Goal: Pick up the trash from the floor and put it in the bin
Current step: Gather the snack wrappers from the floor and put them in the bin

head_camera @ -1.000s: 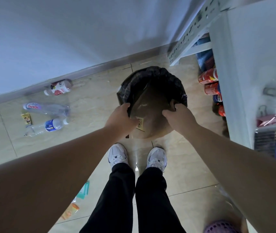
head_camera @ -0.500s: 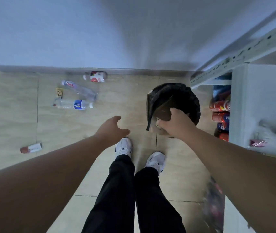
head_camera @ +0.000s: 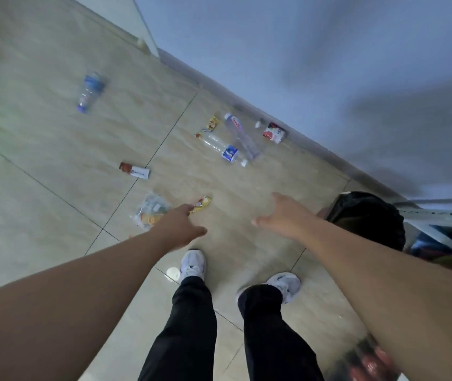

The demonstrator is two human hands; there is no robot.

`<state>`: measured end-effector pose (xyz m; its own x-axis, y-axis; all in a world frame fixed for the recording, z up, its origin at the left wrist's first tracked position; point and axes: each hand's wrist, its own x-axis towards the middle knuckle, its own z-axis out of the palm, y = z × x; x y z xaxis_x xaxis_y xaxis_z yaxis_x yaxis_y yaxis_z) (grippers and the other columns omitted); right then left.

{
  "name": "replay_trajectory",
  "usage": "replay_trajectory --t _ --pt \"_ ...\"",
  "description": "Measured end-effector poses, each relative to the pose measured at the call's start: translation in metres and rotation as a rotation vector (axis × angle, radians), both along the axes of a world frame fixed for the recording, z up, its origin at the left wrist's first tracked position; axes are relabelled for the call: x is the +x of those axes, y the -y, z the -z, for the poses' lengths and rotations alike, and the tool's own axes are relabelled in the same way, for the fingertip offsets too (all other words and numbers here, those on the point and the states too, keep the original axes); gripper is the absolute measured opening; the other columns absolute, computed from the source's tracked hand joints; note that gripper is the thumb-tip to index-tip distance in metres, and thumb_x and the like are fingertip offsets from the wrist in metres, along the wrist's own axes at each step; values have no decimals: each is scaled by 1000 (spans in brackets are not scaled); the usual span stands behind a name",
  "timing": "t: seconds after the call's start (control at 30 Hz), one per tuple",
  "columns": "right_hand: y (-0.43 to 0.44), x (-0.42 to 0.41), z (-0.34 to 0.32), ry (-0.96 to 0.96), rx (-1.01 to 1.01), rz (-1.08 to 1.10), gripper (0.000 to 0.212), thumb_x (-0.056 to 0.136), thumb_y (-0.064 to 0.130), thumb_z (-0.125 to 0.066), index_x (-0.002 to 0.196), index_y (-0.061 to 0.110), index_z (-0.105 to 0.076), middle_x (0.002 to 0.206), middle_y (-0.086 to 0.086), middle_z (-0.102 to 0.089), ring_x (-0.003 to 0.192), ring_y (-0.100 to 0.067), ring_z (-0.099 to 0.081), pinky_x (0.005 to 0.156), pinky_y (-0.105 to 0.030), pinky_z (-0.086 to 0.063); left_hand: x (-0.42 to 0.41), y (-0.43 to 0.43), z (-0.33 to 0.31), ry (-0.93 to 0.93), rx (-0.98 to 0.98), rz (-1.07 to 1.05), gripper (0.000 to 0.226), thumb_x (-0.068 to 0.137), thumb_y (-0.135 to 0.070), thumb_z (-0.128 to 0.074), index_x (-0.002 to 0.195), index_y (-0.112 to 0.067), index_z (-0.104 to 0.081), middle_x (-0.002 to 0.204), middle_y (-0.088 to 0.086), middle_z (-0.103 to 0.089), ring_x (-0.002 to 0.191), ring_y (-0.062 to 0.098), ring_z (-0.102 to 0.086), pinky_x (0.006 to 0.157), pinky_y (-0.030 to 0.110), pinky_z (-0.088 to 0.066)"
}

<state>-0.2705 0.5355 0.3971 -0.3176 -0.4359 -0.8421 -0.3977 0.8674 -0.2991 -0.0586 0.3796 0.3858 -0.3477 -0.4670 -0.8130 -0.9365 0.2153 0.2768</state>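
Head view: both hands empty, reaching out over the floor [head_camera: 54, 149], arms extended ahead of the feet. Left hand [head_camera: 182, 226] has fingers loosely spread, nothing in it, hovering over the nearest litter: a yellow snack wrapper [head_camera: 201, 204] just past its fingertips and a clear plastic bag [head_camera: 150, 210] just to its left. Right hand [head_camera: 282, 215] is open too, palm down, holding nothing; my read is it's out for balance, or heading for the next piece.

Farther out from the left hand: a brown-and-white wrapper [head_camera: 134, 171], and well beyond it a crushed bottle with blue label [head_camera: 90, 90] (blurred).

Ahead of both hands, near the wall: two clear bottles [head_camera: 229, 145] crossing, a small yellow packet [head_camera: 213, 123], a red-and-white carton [head_camera: 273, 132].

Bin [head_camera: 368, 215] sits just right of the right forearm, black liner folded over the rim. Contents can't be made out from here, the arm covers part of the mouth.

Judgement: most of the trash isn't collected yet; the yellow wrapper looks like the next pickup.
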Motion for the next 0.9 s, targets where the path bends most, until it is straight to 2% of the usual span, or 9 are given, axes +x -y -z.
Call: replay_trajectory --t 0.07,0.13,0.2,0.3,0.4,0.47,0.57,0.73,0.9 --pt "23 22 6 0 19 -44 92 79 54 -71 152 14 -31 151 -12 -44 132 -30 -48 100 -39 -45 37 15 4 17 21 -47 77 77 -39 -77 145 -19 -45 143 6 -56 123 25 -57 89 28 -42" --pt "42 45 15 3 43 -69 94 78 54 -72 152 15 -30 150 -11 -45 129 -29 -51 96 -38 -46 73 31 11 31 41 -84 75 77 -38 -77 142 -18 -48 142 6 -57 121 25 -59 93 32 -47" --pt "60 67 27 4 70 -91 99 78 55 -73 155 15 -26 153 -12 -42 133 -29 -48 97 -36 -43 106 48 20 54 47 -104 75 77 -38 -77 143 -17 -48 142 7 -57 122 25 -59 97 35 -47" --pt "85 103 45 30 109 -133 99 80 52 -73 156 12 -23 154 -13 -42 136 -29 -46 96 -33 -41 154 74 30 85 72 -136 76 77 -39 -78 143 -18 -47 142 5 -57 122 24 -59 94 32 -45" --pt "117 137 68 33 110 -177 94 80 50 -75 152 11 -30 147 -15 -50 130 -31 -52 96 -34 -45 197 100 46 100 75 -182 76 78 -37 -79 143 -16 -47 142 7 -57 125 23 -57 96 32 -43" --pt "133 156 85 42 99 -186 93 80 51 -75 152 11 -32 149 -14 -48 132 -30 -50 99 -36 -43 219 115 60 126 76 -216 75 78 -37 -79 143 -16 -47 142 7 -57 125 23 -57 93 31 -42" --pt "145 180 114 63 100 -175 94 81 52 -74 154 10 -30 154 -12 -43 137 -28 -46 98 -33 -40 247 126 83 180 62 -276 72 80 -37 -78 142 -17 -48 142 6 -56 123 23 -58 88 28 -38" --pt "144 192 142 85 161 -172 95 81 55 -72 152 7 -30 154 -12 -43 136 -29 -46 95 -34 -40 269 112 107 204 87 -450 73 80 -37 -78 142 -15 -48 142 7 -56 117 27 -61 99 39 -48" --pt "146 193 153 117 178 -121 91 79 55 -73 147 6 -38 151 -11 -47 133 -28 -49 94 -33 -40 269 90 121 179 132 -466 73 79 -37 -79 141 -15 -49 139 6 -57 114 26 -62 96 38 -50"
